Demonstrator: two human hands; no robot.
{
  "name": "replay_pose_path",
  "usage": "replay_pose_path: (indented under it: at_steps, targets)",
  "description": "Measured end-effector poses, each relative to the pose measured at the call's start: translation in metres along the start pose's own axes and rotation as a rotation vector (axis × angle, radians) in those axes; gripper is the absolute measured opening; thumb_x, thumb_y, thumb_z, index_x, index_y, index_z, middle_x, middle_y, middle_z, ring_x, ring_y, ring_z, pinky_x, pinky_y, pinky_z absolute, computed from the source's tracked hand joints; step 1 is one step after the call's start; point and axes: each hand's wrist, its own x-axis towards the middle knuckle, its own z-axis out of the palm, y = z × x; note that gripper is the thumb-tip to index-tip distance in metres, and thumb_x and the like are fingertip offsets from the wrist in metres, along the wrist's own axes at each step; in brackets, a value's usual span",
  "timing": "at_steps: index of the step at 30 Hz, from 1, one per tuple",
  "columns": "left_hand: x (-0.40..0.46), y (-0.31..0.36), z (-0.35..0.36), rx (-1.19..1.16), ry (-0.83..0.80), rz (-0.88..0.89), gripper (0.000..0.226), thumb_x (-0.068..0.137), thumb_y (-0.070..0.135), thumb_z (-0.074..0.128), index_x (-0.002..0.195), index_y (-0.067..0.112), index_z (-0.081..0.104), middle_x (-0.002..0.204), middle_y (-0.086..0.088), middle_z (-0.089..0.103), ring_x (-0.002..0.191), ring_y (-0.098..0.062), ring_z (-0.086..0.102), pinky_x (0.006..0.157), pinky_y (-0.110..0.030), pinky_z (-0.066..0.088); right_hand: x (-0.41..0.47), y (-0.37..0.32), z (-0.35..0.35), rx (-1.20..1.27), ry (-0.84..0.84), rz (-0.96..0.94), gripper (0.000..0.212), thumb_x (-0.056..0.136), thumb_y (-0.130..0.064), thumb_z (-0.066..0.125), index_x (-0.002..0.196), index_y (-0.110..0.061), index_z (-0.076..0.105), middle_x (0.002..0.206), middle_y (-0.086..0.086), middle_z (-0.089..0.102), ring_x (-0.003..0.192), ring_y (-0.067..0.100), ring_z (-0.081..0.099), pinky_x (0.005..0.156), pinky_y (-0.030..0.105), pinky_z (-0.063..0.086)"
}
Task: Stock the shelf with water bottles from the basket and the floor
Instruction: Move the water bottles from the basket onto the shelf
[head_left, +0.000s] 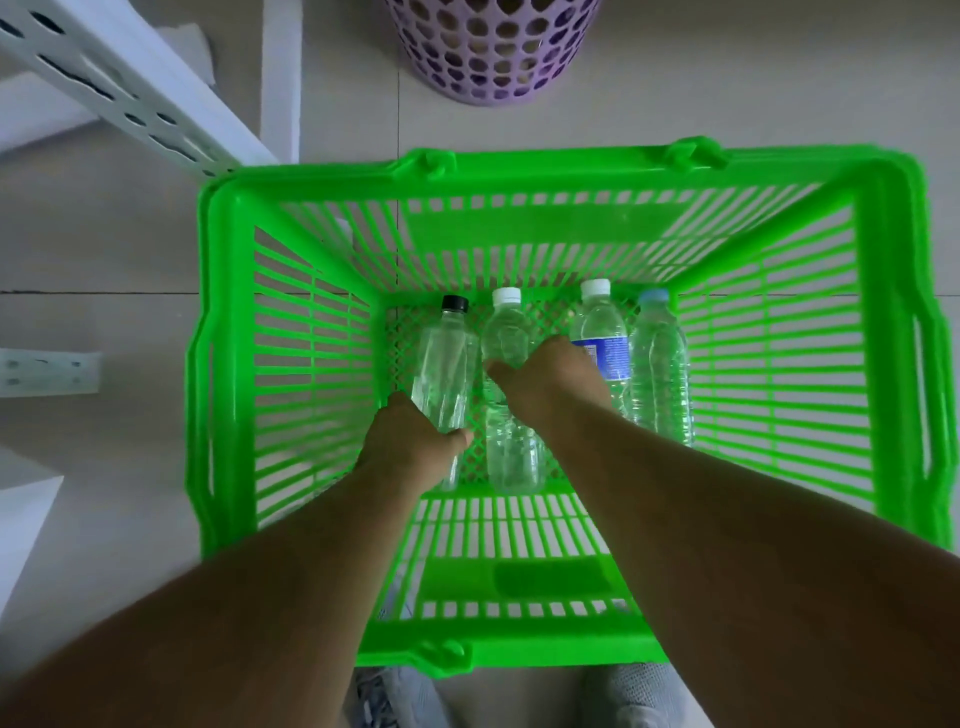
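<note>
Head view, looking straight down into green basket (561, 176) standing on tiled floor (104, 249). Both arms reach down through the open top, with free room left between forearms and the rim on either side.

Four clear water bottles lie side by side on the basket bottom, caps toward the far wall:
- black-capped bottle (447, 358), leftmost, with a gap between it and the left slatted wall.
- white-capped bottle (506, 332), next to it, bodies close together.
- blue-labelled bottle (602, 332), white cap, third in the row.
- pale-blue-capped bottle (660, 364), rightmost, near the right wall, a strip of mesh floor showing beside it.

Left hand (410, 447) is wrapped round the lower body of the black-capped bottle, fingers under it, thumb at the inner side. Right hand (550, 379) lies over the middle of the white-capped bottle and partly over the blue-labelled one, thumb on the white-capped one; fingers are hidden under the hand, so cannot tell whether it has closed on either.

Outside the basket: white perforated shelf frame (130, 98) runs diagonally at upper left, its end close to the basket's far-left corner. Purple perforated bin (488, 47) stands beyond the far rim, bare floor between them. Grey shoes (389, 696) just behind the near rim.
</note>
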Motion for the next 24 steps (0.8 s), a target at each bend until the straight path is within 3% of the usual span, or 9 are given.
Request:
replay_pose_path:
  at_steps: [4,6,9,13,16,18,20,24]
  targets:
    - [0.009,-0.005,0.004,-0.048,-0.004,-0.025,0.095,0.069,0.055,0.081,0.138,0.003,0.042,0.129,-0.017,0.058,0.102,-0.029,0.062,0.072,-0.026,0.042,0.015,-0.010,0.015,0.119,-0.086,-0.007,0.064,0.080,-0.060,0.069,0.114,-0.008,0.056,0.079,0.000,0.056,0.065,0.018,0.054,0.051,0.023,0.036]
    - [0.009,-0.007,0.001,-0.089,-0.014,-0.041,0.097,0.067,0.052,0.084,0.140,0.002,0.042,0.127,-0.017,0.060,0.102,-0.030,0.064,0.074,-0.027,0.047,0.021,-0.010,0.016,0.189,-0.100,0.026,0.058,0.079,-0.056,0.071,0.107,-0.007,0.058,0.079,0.001,0.060,0.061,0.016,0.055,0.046,0.021,0.034]
    - [0.001,-0.011,-0.006,-0.185,-0.060,-0.027,0.072,0.067,0.045,0.085,0.124,0.009,0.060,0.112,-0.011,0.069,0.091,-0.026,0.069,0.079,-0.035,0.058,0.016,-0.003,0.007,0.242,-0.063,0.024,0.052,0.077,-0.055,0.074,0.096,-0.013,0.049,0.072,-0.002,0.053,0.058,0.011,0.051,0.045,0.020,0.031]
    - [-0.039,-0.009,-0.024,-0.288,-0.026,0.027,0.053,0.068,0.041,0.086,0.107,0.012,0.065,0.097,-0.001,0.070,0.077,-0.014,0.068,0.058,-0.024,0.053,-0.018,0.001,-0.028,0.292,-0.025,-0.073,0.062,0.071,-0.055,0.077,0.114,-0.015,0.059,0.098,0.000,0.067,0.079,0.019,0.062,0.056,0.021,0.040]
    - [-0.093,0.001,-0.053,-0.379,0.067,0.096,0.036,0.066,0.036,0.088,0.082,0.025,0.058,0.074,0.019,0.058,0.059,0.012,0.055,0.048,-0.011,0.043,-0.060,0.000,-0.075,0.335,0.025,-0.158,0.039,0.069,-0.051,0.079,0.095,-0.025,0.066,0.082,-0.011,0.066,0.064,0.006,0.058,0.048,0.015,0.034]
    - [-0.134,0.010,-0.077,-0.413,0.086,0.160,0.033,0.065,0.032,0.089,0.086,0.022,0.065,0.080,0.013,0.069,0.068,0.005,0.064,0.058,-0.016,0.051,-0.097,-0.002,-0.116,0.325,0.074,-0.212,0.031,0.070,-0.049,0.079,0.080,-0.026,0.060,0.070,-0.015,0.059,0.056,-0.002,0.051,0.046,0.015,0.032]
    - [-0.181,0.020,-0.105,-0.453,0.103,0.207,0.038,0.065,0.025,0.089,0.096,0.018,0.068,0.088,0.004,0.073,0.078,-0.010,0.069,0.069,-0.023,0.055,-0.138,-0.004,-0.161,0.334,0.116,-0.254,0.035,0.070,-0.049,0.080,0.082,-0.024,0.058,0.071,-0.013,0.060,0.059,0.006,0.054,0.050,0.017,0.037]
    - [-0.282,0.044,-0.169,-0.491,0.149,0.320,0.043,0.066,0.021,0.089,0.101,0.020,0.064,0.091,0.008,0.071,0.079,-0.004,0.066,0.065,-0.012,0.046,-0.231,-0.013,-0.255,0.390,0.154,-0.341,0.045,0.070,-0.052,0.080,0.094,-0.022,0.056,0.079,-0.011,0.064,0.069,0.007,0.060,0.055,0.023,0.038]
